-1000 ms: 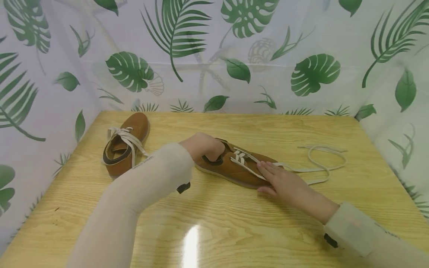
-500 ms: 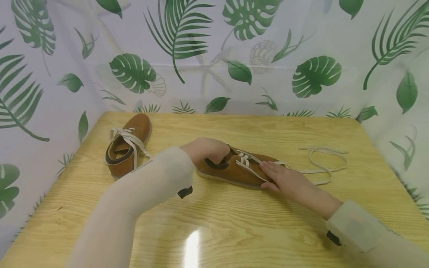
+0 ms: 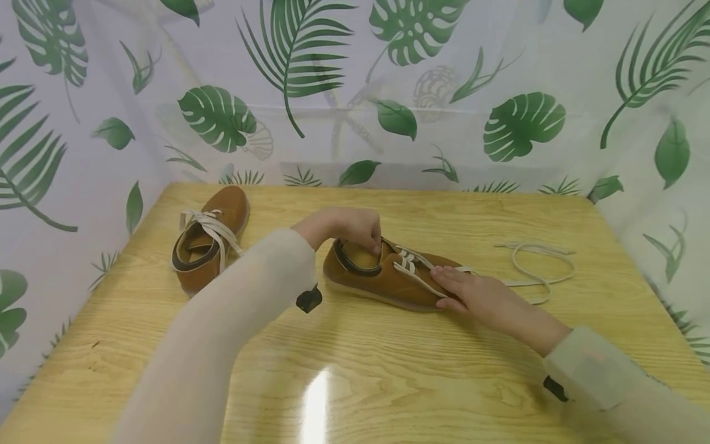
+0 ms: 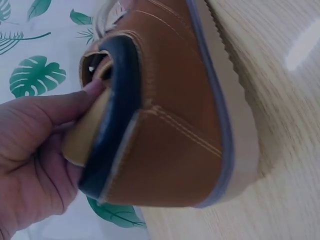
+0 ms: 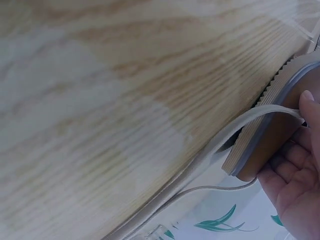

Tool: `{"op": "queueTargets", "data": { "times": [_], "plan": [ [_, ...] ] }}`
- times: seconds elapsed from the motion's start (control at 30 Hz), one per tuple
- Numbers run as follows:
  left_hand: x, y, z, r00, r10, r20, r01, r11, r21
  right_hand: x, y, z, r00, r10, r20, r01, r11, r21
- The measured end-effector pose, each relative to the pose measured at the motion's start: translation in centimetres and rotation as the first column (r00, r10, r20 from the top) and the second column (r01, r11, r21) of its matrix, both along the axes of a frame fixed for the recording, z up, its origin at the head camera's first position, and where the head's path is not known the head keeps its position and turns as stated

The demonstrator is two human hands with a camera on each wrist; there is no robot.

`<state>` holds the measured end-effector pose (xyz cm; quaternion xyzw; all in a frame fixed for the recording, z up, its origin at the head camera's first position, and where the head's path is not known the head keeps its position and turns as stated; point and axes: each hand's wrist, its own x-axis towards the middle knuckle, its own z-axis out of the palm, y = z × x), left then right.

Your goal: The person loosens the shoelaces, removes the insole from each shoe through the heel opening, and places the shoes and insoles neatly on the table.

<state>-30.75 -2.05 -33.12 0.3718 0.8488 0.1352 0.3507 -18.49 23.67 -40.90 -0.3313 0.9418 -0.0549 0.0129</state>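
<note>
- Head: here's the brown lace-up shoe (image 3: 396, 283), lying lengthwise from the left hand (image 3: 355, 225), nearer its heel, to the right hand (image 3: 488, 302), resting along its toe, fingers nearly straight, gripping nothing.
- Left wrist: thumb and curled fingers pinching at the opening, beside the dark padded collar (image 4: 125, 75).
- Right wrist: thumb against the pale lace (image 5: 245, 118); no lettering readable anywhere.

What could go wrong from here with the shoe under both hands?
1. Slip: the left hand pinches at the opening of the shoe, while the right hand rests over the toe. A hard pull might slide or tilt the shoe.

2. Snag: a loose lace runs right by the right thumb and trails onto the table; if that hand moves, it could catch the lace and tug the lacing.
</note>
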Motion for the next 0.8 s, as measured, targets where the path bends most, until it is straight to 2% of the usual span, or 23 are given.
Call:
{"op": "queueTargets", "data": {
  "times": [0.1,0.23,0.4,0.5,0.6,0.63,0.67,0.73,0.8],
  "plan": [
    [-0.1,-0.4,-0.3,0.997,0.059,0.041,-0.062,0.995,0.073,-0.1,0.0,0.2,1.000,0.001,0.005,-0.001,1.000,0.000],
    [0.0,-0.9,-0.7,0.984,0.138,0.115,-0.153,0.979,0.137,-0.2,-0.1,0.4,1.000,0.008,0.007,-0.008,1.000,0.007],
    [0.4,-1.2,-0.6,0.969,0.192,0.157,-0.215,0.966,0.142,-0.5,0.1,0.3,1.000,0.014,0.013,-0.014,1.000,0.006],
    [0.6,-1.2,-0.3,0.945,0.209,0.250,-0.226,0.973,0.042,-0.7,0.2,0.2,1.000,0.013,0.013,-0.013,1.000,0.000],
    [0.9,-1.0,0.0,0.915,0.215,0.342,-0.204,0.977,-0.069,-0.7,0.1,0.2,1.000,0.011,0.012,-0.011,1.000,-0.002],
    [0.9,-1.0,0.1,0.910,0.208,0.358,-0.190,0.978,-0.085,-0.8,0.1,0.2,1.000,0.008,0.010,-0.008,1.000,0.000],
    [1.0,-1.0,0.2,0.906,0.207,0.369,-0.190,0.978,-0.083,-0.8,0.1,0.2,1.000,0.007,0.010,-0.007,1.000,0.003],
    [0.9,-1.1,0.0,0.888,0.227,0.399,-0.230,0.972,-0.041,-0.8,0.1,0.2,1.000,0.009,0.016,-0.009,1.000,0.006],
    [0.8,-1.5,-0.3,0.854,0.267,0.446,-0.312,0.950,0.028,-0.8,0.2,0.3,1.000,0.010,0.023,-0.010,1.000,0.007]
  ]
}}
